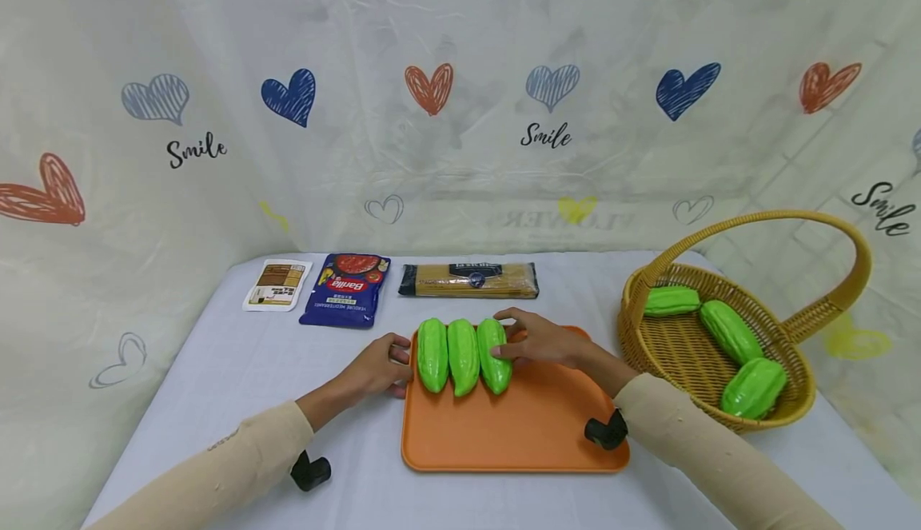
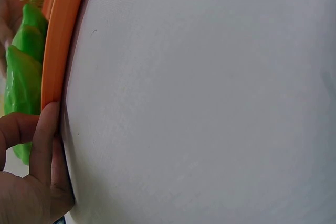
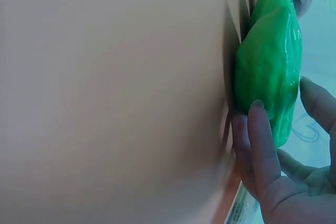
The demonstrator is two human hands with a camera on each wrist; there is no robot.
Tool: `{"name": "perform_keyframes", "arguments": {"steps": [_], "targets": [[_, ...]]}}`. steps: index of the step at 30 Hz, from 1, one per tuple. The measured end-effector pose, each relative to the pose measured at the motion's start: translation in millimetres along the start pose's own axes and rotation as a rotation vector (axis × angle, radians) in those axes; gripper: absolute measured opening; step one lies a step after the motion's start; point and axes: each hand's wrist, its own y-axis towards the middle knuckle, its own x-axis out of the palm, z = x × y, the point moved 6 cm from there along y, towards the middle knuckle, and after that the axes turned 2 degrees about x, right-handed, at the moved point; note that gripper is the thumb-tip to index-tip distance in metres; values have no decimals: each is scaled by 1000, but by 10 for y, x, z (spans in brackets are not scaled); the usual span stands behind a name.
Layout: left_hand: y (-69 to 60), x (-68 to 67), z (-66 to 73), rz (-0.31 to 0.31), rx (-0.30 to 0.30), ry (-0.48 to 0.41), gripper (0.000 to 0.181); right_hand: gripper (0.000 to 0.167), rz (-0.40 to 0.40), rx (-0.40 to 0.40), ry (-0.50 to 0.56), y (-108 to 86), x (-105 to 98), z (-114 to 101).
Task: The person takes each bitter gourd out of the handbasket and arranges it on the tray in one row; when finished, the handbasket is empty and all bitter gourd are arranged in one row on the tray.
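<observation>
Three glossy green bitter gourds lie side by side at the upper left of an orange tray (image 1: 518,426): a left one (image 1: 432,356), a middle one (image 1: 464,356) and a right one (image 1: 493,346). My right hand (image 1: 536,340) holds the right gourd (image 3: 268,61), its thumb and fingers on either side, as the right wrist view shows. At the tray's left rim (image 2: 60,40), my left hand (image 1: 377,366) grips the edge beside the left gourd. In the left wrist view its fingers (image 2: 44,145) straddle that rim.
A wicker basket (image 1: 655,354) with a tall handle stands on the right, holding three more green gourds (image 1: 754,388). Behind the tray lie a pack of spaghetti (image 1: 468,280), a blue Barilla pouch (image 1: 347,290) and a small white-and-brown packet (image 1: 277,284) on the white-covered table (image 1: 216,386).
</observation>
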Motion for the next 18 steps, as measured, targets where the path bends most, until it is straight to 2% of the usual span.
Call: {"name": "perform_keyframes", "arguments": {"steps": [4,12,18], "targets": [[-5,-1,0,4,-4,-9,55,75,6,0,-11,7,-7,14],[-15,1,7,1,-5,-2,55,83,-15,0,65,-12,-32,32],[-2,3,-1,7,3,-4,55,81,22,-7,-19,-58,-109,21]]}}
